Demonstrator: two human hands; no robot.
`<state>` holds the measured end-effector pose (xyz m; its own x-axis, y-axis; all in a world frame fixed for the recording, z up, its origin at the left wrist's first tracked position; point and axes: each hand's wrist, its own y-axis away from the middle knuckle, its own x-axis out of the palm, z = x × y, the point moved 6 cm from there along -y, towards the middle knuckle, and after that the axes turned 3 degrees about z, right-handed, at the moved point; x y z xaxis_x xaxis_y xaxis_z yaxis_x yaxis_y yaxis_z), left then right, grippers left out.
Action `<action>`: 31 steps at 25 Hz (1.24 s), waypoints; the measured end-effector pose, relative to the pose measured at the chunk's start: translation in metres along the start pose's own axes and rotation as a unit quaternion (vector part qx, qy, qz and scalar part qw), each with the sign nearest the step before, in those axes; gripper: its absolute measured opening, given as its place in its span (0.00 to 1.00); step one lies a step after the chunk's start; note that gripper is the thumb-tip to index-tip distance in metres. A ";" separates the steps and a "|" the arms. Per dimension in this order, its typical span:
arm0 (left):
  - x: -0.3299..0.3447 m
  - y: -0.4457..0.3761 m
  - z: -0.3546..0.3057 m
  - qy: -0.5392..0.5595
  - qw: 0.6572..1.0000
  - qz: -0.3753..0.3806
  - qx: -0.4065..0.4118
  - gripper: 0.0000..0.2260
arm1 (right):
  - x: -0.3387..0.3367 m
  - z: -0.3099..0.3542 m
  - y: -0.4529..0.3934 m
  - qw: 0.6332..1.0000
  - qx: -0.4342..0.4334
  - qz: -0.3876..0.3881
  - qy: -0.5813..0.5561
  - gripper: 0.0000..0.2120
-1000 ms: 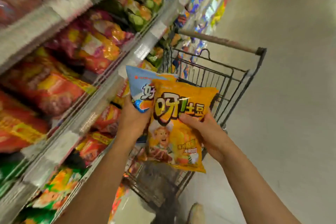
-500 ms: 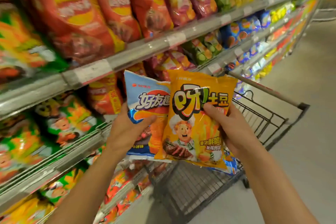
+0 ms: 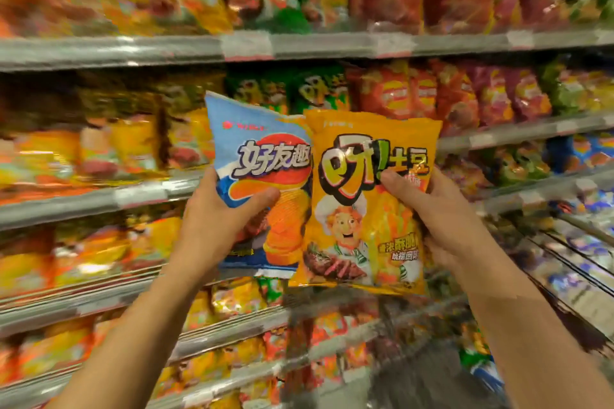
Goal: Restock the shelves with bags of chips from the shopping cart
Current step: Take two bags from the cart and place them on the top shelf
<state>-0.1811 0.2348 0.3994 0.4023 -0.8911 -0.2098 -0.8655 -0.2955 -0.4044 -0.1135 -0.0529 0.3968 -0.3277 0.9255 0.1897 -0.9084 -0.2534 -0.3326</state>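
My left hand (image 3: 216, 219) grips a blue chip bag (image 3: 255, 156) by its left side, thumb across the front. My right hand (image 3: 442, 212) grips a yellow chip bag (image 3: 358, 242) with a cartoon chef on it, thumb on its front. The yellow bag overlaps the blue bag's right edge. Both bags are held upright in front of the shelves (image 3: 299, 46), at about the height of the second shelf. The shopping cart (image 3: 571, 262) shows at the lower right, blurred.
Several rows of shelves filled with red, yellow, green and blue chip bags run across the whole view. Price tags sit on the grey shelf rails (image 3: 149, 196). The cart's wire side lies below and right of my right forearm.
Both hands have risen with the two bags from above the cart. The view has swung left to face the shelves head on, leaving the cart at the lower right.
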 end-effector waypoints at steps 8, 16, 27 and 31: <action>-0.191 0.054 -0.045 -0.055 0.985 -0.151 0.056 0.19 | 0.193 0.033 -0.014 0.987 -0.024 0.153 -0.046 0.22; -0.275 0.071 -0.034 -0.090 0.965 -0.243 0.050 0.22 | 0.310 0.008 -0.031 0.973 -0.004 0.227 -0.047 0.30; -0.329 -0.037 -0.070 -0.097 0.949 -0.281 0.101 0.21 | 0.394 0.042 -0.117 0.945 -0.150 0.289 -0.004 0.33; -0.366 -0.106 -0.120 -0.105 0.932 -0.286 0.195 0.07 | 0.422 0.098 -0.198 0.947 -0.213 0.240 -0.032 0.32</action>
<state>-0.2723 0.5513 0.6266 0.8497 -0.5271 -0.0136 -0.3338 -0.5178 -0.7876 -0.0976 0.3603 0.6336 -0.7037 0.7100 -0.0275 -0.4677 -0.4920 -0.7343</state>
